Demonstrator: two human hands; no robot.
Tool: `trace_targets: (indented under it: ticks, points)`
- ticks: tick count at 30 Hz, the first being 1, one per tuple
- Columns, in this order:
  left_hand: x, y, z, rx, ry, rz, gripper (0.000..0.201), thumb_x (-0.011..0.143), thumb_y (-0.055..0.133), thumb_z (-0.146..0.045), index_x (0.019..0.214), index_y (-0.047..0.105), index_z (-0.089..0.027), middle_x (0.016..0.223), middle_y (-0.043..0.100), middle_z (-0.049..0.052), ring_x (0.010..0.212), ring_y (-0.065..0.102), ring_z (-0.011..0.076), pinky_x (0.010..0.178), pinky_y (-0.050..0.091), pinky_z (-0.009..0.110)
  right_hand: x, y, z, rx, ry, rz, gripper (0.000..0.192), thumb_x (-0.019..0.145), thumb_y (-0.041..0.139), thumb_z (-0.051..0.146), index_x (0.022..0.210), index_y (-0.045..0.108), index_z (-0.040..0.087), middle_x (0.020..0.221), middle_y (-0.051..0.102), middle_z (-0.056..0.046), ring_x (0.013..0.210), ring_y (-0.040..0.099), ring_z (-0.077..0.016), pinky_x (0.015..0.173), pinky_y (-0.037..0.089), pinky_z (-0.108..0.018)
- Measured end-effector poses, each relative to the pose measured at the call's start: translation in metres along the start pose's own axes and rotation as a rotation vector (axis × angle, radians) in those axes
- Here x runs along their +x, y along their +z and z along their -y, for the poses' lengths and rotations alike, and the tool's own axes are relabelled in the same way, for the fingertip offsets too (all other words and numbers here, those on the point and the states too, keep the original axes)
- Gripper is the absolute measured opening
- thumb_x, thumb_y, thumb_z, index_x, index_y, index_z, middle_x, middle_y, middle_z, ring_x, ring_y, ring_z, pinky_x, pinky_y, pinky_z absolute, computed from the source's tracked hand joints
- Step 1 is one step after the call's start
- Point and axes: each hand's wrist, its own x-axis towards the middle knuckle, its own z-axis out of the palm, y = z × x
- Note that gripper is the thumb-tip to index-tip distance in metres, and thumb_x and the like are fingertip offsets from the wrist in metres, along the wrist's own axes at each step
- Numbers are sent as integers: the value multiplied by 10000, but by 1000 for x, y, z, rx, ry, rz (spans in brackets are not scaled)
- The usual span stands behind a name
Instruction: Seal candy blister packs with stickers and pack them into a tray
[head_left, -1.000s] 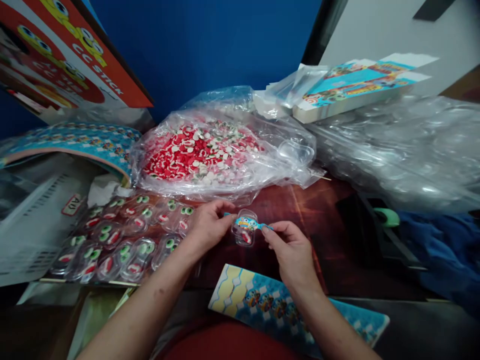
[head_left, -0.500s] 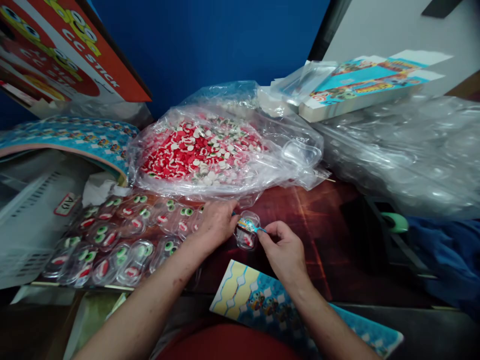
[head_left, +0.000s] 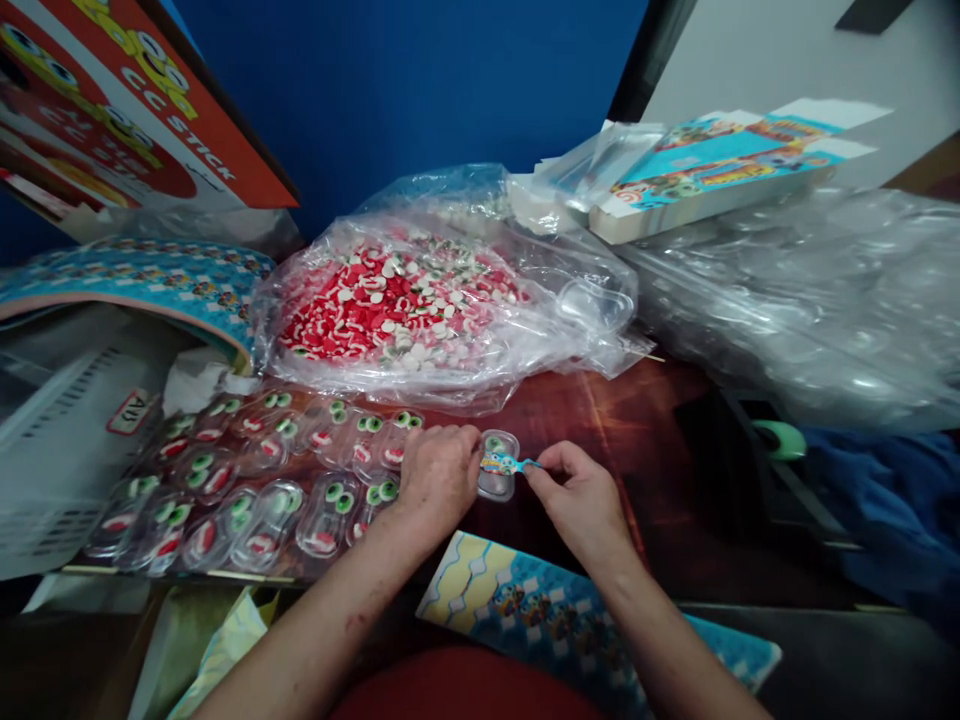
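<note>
Two hands meet at centre frame over the dark red desk (head_left: 637,420). Left hand (head_left: 439,475) rests on the left edge of a small clear capsule (head_left: 499,480); fingers curled, pressing it to the desk. Right hand (head_left: 581,495) pinches the end of a blue printed sticker strip (head_left: 508,464) lying across the capsule top; thumb and forefinger closed on it. Left of centre: rows of filled capsules (head_left: 255,470), each showing candy eyes and a mouth; none visibly stickered. Bulk bag of red and white candy (head_left: 405,305) above, well stocked. Sticker sheet (head_left: 525,600) lower centre. Judgement: sealing looks early, many capsules left.
</note>
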Motion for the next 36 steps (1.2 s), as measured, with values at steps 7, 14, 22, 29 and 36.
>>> trace_targets:
  ticks: [7,14,22,29,36]
  points:
    - [3,9,0,63,-14,36,159,820,473,-291,855,607,-212,826,670,40,803,590,217,731,355,359,3,4,-5,-131,-62,5,133,656,508,274,543,472,213,462,465,44,432,416,-116,466,313,-240]
    - [-4,10,-4,135,-43,23,214,834,447,-358,808,616,-229,800,620,51,820,532,246,711,323,409,1,7,-12,-240,-133,10,105,680,481,238,579,462,216,526,500,30,484,443,-124,491,307,-238]
    - [-3,12,0,220,335,-115,177,840,480,-300,984,583,-293,987,570,50,867,467,206,744,283,393,0,10,-16,-315,-182,17,107,687,467,225,587,430,214,534,486,28,474,409,-116,487,288,-233]
    - [-6,12,9,211,549,11,142,849,466,-282,931,579,-258,805,578,8,752,444,175,705,272,375,0,11,-13,-364,-172,31,103,687,471,223,595,426,209,540,480,27,479,400,-113,483,277,-229]
    - [-13,6,5,141,291,-21,396,784,532,-431,1153,501,-290,1149,522,54,930,452,236,749,306,394,1,7,-12,-225,-150,28,116,684,481,239,577,452,205,521,483,32,474,419,-110,482,299,-228]
